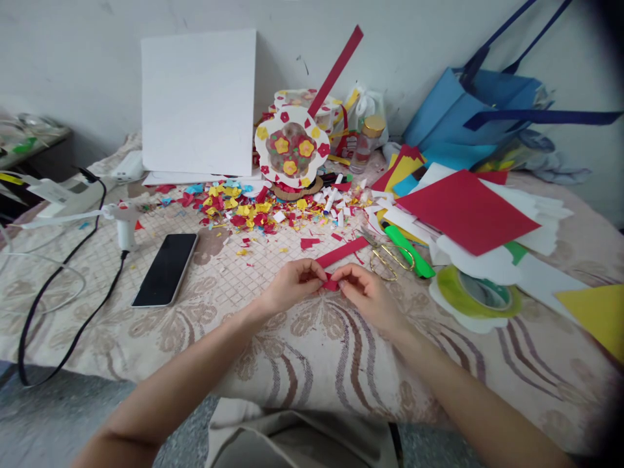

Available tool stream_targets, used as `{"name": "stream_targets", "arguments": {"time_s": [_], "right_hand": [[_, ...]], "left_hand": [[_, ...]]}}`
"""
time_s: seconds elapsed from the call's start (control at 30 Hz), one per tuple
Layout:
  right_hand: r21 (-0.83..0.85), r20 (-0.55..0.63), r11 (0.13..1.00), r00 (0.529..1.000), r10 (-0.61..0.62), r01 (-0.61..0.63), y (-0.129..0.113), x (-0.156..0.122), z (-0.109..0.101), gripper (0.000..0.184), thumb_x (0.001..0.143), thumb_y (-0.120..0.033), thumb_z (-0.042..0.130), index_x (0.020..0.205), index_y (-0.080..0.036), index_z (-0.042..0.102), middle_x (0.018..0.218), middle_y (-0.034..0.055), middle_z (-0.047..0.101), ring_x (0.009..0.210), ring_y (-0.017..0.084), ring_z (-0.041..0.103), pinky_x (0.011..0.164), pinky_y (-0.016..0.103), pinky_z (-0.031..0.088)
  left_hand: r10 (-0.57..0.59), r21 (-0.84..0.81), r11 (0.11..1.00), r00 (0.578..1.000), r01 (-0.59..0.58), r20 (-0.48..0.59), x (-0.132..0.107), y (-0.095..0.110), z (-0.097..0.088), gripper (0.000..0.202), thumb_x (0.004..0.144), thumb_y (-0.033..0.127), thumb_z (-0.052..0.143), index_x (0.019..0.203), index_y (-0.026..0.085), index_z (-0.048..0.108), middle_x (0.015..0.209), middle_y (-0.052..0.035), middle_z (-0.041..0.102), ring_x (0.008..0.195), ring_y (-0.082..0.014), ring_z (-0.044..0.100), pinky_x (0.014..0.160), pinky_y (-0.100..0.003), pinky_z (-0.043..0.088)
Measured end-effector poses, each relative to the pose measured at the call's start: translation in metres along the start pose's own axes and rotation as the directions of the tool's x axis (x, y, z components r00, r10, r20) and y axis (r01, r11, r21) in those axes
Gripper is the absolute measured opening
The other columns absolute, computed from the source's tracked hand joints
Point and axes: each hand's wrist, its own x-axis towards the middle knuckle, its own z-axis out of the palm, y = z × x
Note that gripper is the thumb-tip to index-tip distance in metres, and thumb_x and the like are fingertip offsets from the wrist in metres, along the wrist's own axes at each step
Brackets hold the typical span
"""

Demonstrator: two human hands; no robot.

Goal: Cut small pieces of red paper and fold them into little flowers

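The person's left hand (296, 282) and right hand (366, 291) are close together over the cloth-covered worktop (312, 370) — the grip of each pinches a small red paper piece (331, 283), which is between them. A red paper strip (344, 251) lies just behind, near the gold-handled scissors (407, 259).

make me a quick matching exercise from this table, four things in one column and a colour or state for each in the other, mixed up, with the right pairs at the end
Things
1. small red piece
2. phone
3. scissors
4. tape roll

Colour or state
A. gold-coloured handles
B. yellow-green
C. between the fingertips of the left hand and right hand
D. lying with its dark screen up

Right pairs: 1-C, 2-D, 3-A, 4-B
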Motion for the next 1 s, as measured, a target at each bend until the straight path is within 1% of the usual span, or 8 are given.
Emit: {"name": "stream_targets", "arguments": {"time_s": [0.13,0.27,0.4,0.47,0.6,0.73,0.87,1.0], "right_hand": [[-0.023,-0.049,0.998,0.997,-0.062,0.061,0.004,0.001,0.000,0.020,0.083,-0.011,0.046,0.094,-0.021,0.059,0.089,0.0017,0.062,0.083,0.015,0.059,0.077,0.029,0.045],[-0.074,-0.079,0.989,0.987,-0.137,0.131,0.005,0.000,0.002,0.015,0.083,-0.013,0.050,0.093,-0.021,0.059,0.090,0.0023,0.062,0.085,0.016,0.060,0.078,0.030,0.046],[-0.146,-0.081,0.973,0.979,-0.189,0.176,0.002,-0.002,0.002,0.012,0.083,-0.014,0.054,0.091,-0.021,0.060,0.089,0.0025,0.061,0.084,0.016,0.059,0.077,0.030,0.046],[-0.103,-0.073,0.980,0.981,-0.179,0.171,0.001,-0.002,0.002,0.009,0.083,-0.017,0.056,0.091,-0.022,0.059,0.089,0.0024,0.061,0.084,0.016,0.059,0.076,0.030,0.046],[0.012,-0.057,0.992,0.991,-0.123,0.123,0.001,-0.001,0.000,0.004,0.084,-0.024,0.059,0.087,-0.022,0.058,0.085,0.0015,0.060,0.080,0.016,0.058,0.074,0.029,0.047],[0.014,-0.078,0.994,0.991,-0.110,0.111,0.000,-0.001,0.001,0.004,0.084,-0.025,0.059,0.083,-0.021,0.058,0.082,0.0010,0.058,0.078,0.015,0.057,0.072,0.028,0.045],[0.040,-0.094,0.995,0.992,-0.084,0.088,-0.003,-0.002,0.003,0.005,0.083,-0.024,0.059,0.081,-0.020,0.056,0.079,0.0002,0.057,0.075,0.014,0.055,0.069,0.026,0.044],[0.127,-0.101,0.992,0.995,0.000,0.013,-0.001,-0.002,0.005,0.009,0.082,-0.026,0.060,0.078,-0.020,0.055,0.079,-0.0004,0.057,0.073,0.013,0.054,0.067,0.026,0.043]], "left_hand": [[0.035,0.060,0.998,0.999,-0.036,0.018,-0.002,0.004,0.000,0.018,0.068,0.012,0.061,0.087,0.012,0.061,0.080,-0.0043,0.065,0.069,-0.0107,0.059,0.064,-0.022,0.046],[0.127,0.116,0.986,0.992,-0.124,-0.022,-0.004,0.004,0.002,0.019,0.068,0.013,0.065,0.087,0.012,0.060,0.081,-0.0046,0.065,0.072,-0.0121,0.060,0.070,-0.025,0.048],[0.211,0.198,0.961,0.976,-0.195,-0.062,-0.004,0.002,0.004,0.013,0.073,0.019,0.065,0.084,0.013,0.061,0.080,-0.0047,0.064,0.073,-0.0130,0.060,0.071,-0.026,0.048],[0.241,0.206,0.953,0.968,-0.222,-0.068,-0.004,0.001,0.003,0.011,0.075,0.022,0.065,0.082,0.013,0.062,0.078,-0.0047,0.064,0.073,-0.0133,0.060,0.070,-0.026,0.048],[0.285,0.187,0.944,0.957,-0.272,-0.049,-0.004,0.002,0.003,0.014,0.076,0.026,0.066,0.077,0.013,0.062,0.076,-0.0049,0.063,0.073,-0.0137,0.059,0.070,-0.026,0.047],[0.289,0.170,0.945,0.956,-0.277,-0.045,-0.005,0.004,0.005,0.016,0.076,0.028,0.067,0.078,0.013,0.062,0.077,-0.0053,0.063,0.073,-0.0139,0.059,0.070,-0.027,0.047],[0.302,0.167,0.944,0.950,-0.285,-0.084,-0.005,0.002,0.007,0.017,0.076,0.030,0.066,0.076,0.013,0.062,0.077,-0.0056,0.062,0.074,-0.0145,0.059,0.071,-0.027,0.047],[0.308,0.145,0.946,0.942,-0.289,-0.131,-0.005,-0.001,0.011,0.016,0.076,0.028,0.067,0.074,0.013,0.062,0.078,-0.0054,0.062,0.075,-0.0141,0.059,0.071,-0.027,0.046]]}}
